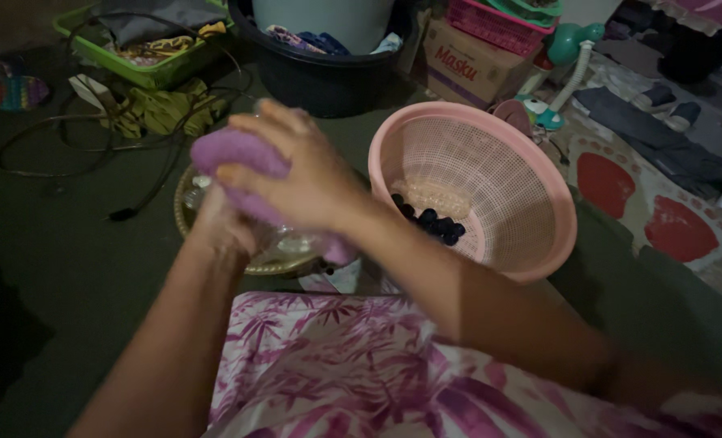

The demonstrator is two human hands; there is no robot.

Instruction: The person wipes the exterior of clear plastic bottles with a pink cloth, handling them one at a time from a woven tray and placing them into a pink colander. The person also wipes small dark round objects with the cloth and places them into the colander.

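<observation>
far left on the dark floor lies a small multicoloured item, too dim to identify. beside it, black cables loop across the floor near some yellow-green fabric. behind them stands a green tray with cloth in it.

the left hand comes up from the lower left, mostly hidden behind the purple cloth; its grip seems wrapped around something under the cloth, but i cannot tell how tight or on what. the cloth sits between both hands, held above a round glass dish with a gold rim that rests on the floor. the right hand crosses over from the right, its fingers curled and pressed onto the top of the cloth, so its grip is clamped on the cloth.

behind the hands is a black tub with a pale bucket and clothes inside. right of the hands a pink basket tilts toward the camera, dark beads lying at its bottom. farther back are a cardboard box and a pink crate. far right lies a mat with red patches. at the bottom, pink patterned fabric covers the person's lap.
</observation>
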